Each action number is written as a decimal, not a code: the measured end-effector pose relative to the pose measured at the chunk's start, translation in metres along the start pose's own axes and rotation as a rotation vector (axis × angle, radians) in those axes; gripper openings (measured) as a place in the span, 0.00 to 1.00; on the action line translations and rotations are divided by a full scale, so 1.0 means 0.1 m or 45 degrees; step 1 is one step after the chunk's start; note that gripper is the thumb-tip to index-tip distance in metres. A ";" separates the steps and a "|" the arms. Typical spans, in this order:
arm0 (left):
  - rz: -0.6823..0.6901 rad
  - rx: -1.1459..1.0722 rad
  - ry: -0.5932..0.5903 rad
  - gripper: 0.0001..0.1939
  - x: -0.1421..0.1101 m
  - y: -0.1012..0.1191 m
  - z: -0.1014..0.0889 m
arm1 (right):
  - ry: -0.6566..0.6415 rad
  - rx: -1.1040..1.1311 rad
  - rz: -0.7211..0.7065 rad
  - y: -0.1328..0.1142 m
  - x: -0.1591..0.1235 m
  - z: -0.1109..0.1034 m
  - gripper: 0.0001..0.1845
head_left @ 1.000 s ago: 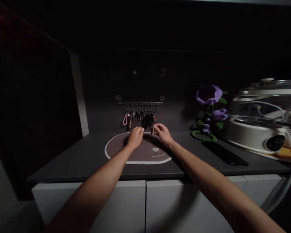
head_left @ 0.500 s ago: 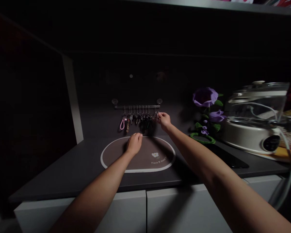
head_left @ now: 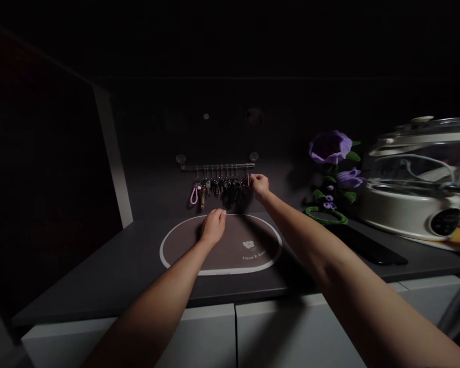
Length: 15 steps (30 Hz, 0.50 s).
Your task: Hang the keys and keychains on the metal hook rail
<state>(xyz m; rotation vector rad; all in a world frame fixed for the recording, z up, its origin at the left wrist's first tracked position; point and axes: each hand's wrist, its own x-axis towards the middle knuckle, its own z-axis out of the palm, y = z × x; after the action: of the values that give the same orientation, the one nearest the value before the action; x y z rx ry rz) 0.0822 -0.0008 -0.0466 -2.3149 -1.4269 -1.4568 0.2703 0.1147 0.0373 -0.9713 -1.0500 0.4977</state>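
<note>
At the back of the counter, centre frame: right hand (head_left: 259, 185) raised to the right end of a clear wall rail (head_left: 216, 166), thumb and fingertips pinched close on a slim piece of metal (head_left: 249, 179), too thin and dim to tell key from hook. Left hand (head_left: 213, 227) lower, fingers curled down on a brown oval mat (head_left: 230, 250); nothing shows in it, but the fingers hide the palm, so its grip cannot be told. Bunch of keys (head_left: 230, 190) hangs from the rail just left of the right hand. Judged light, hard, slick and apt to swing; best taken by ring or bow, not blade. Pink loop fob (head_left: 193, 196) at the bunch's left end. Right of frame, purple artificial flowers (head_left: 329, 147), then a cream cooker (head_left: 402, 217) under a glass lid; contents lost in reflections.
</note>
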 end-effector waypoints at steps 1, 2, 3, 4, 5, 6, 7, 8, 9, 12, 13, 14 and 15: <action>-0.002 -0.002 -0.002 0.14 0.00 0.00 0.00 | 0.008 -0.009 -0.002 0.02 -0.02 0.00 0.11; -0.003 -0.003 -0.003 0.14 0.00 0.00 0.00 | 0.002 -0.010 -0.006 0.03 -0.03 -0.01 0.11; -0.004 -0.006 -0.003 0.14 0.00 -0.01 0.00 | -0.015 -0.004 -0.008 0.05 -0.05 -0.01 0.11; -0.004 -0.008 -0.003 0.14 0.00 -0.01 0.00 | -0.036 0.007 -0.005 0.07 -0.06 -0.01 0.12; -0.003 -0.011 -0.004 0.14 0.00 -0.02 0.00 | -0.058 0.022 0.000 0.08 -0.08 -0.02 0.12; -0.001 -0.014 -0.005 0.14 0.01 -0.02 0.01 | -0.076 0.036 0.005 0.08 -0.09 -0.02 0.12; 0.000 -0.015 -0.010 0.14 0.01 -0.02 0.01 | -0.085 0.045 0.010 0.09 -0.10 -0.02 0.12; 0.001 -0.015 -0.015 0.14 0.01 -0.03 0.01 | -0.086 0.043 0.011 0.09 -0.11 -0.02 0.12; 0.001 -0.016 -0.022 0.14 0.01 -0.03 0.02 | -0.082 0.029 0.010 0.08 -0.12 -0.03 0.13; -0.008 -0.041 -0.030 0.14 0.01 -0.02 0.01 | -0.048 -0.059 -0.005 0.08 -0.18 -0.08 0.12; -0.015 -0.069 -0.027 0.14 0.00 -0.02 0.00 | -0.029 -0.090 -0.013 0.09 -0.21 -0.10 0.12; -0.028 -0.112 -0.020 0.13 -0.01 -0.01 -0.01 | -0.004 -0.120 -0.016 0.09 -0.25 -0.13 0.11; -0.049 -0.169 -0.013 0.12 -0.02 0.00 -0.02 | 0.026 -0.145 -0.013 0.10 -0.30 -0.16 0.11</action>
<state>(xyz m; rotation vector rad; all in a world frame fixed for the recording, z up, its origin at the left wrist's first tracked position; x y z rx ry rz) 0.0810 -0.0028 -0.0466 -2.3869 -1.4259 -1.5993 0.2721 0.0904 0.0112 -1.0692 -1.0734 0.4225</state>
